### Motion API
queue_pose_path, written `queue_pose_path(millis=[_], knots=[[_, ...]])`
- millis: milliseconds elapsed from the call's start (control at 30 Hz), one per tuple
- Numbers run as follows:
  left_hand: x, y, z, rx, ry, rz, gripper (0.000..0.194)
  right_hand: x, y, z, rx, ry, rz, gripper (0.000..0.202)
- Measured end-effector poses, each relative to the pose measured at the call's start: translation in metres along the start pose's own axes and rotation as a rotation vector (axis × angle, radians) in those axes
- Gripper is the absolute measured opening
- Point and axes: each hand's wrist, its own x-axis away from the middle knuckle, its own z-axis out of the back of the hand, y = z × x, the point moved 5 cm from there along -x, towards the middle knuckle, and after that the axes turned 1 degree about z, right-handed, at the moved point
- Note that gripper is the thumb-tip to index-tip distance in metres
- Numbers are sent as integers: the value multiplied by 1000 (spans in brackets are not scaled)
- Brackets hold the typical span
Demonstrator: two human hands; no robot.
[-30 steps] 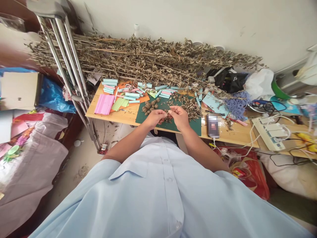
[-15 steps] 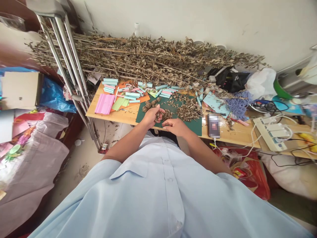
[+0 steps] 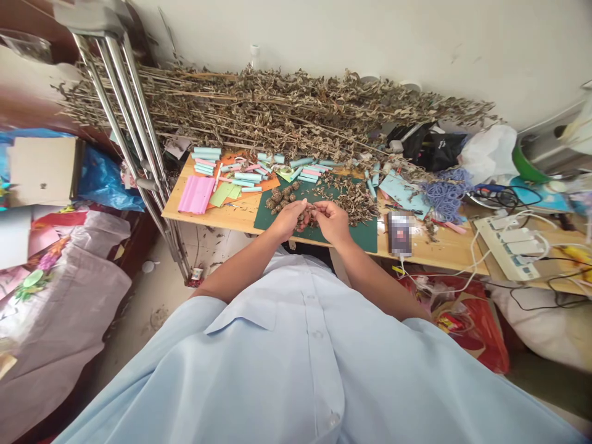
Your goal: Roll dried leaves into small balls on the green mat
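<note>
Over the front edge of the dark green mat [image 3: 365, 235], my two hands meet. My left hand [image 3: 290, 220] is closed around a small clump of dried leaves [image 3: 304, 218]. The fingers of my right hand [image 3: 333, 222] pinch at the same clump from the right, partly hiding it. Several round balls of brown dried leaves [image 3: 280, 198] sit just beyond my left hand. A loose heap of dried leaf bits [image 3: 358, 202] lies on the mat behind my right hand.
Long dried plant stalks [image 3: 277, 111] cover the back. Blue and pink rolled papers [image 3: 247, 177] and pink paper [image 3: 196, 194] lie left. A phone [image 3: 399, 234], purple string [image 3: 446, 196] and power strip [image 3: 506, 246] stand right. Metal crutches [image 3: 134, 111] lean left of the table.
My right hand has moved up and its fingertips now touch the leaf clump at my left hand. My left hand has turned slightly, and the balls behind it show more.
</note>
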Motion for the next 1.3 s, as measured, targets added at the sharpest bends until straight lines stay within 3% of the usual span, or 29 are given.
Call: queue_pose_path(millis=[167,367,533,633,800,967,1300], knots=[[1,3,4,22,61,33,46,-14,10,13,122,55,5,23],[2,5,3,79,68,43,49,-12,-5,15,316,51,59,20],[0,2,2,121,109,79,49,0,-24,-6,264,-193,203,22],[-1,-1,-1,120,85,109,48,3,-23,-12,245,-259,188,15],[-1,-1,-1,70,-27,77,39,-4,-14,-5,54,-160,58,15],[-3,-1,6,53,-36,68,33,-11,-6,7,98,-8,52,22],[-6,-7,12,-85,-7,21,33,-10,4,6,78,18,49,25]])
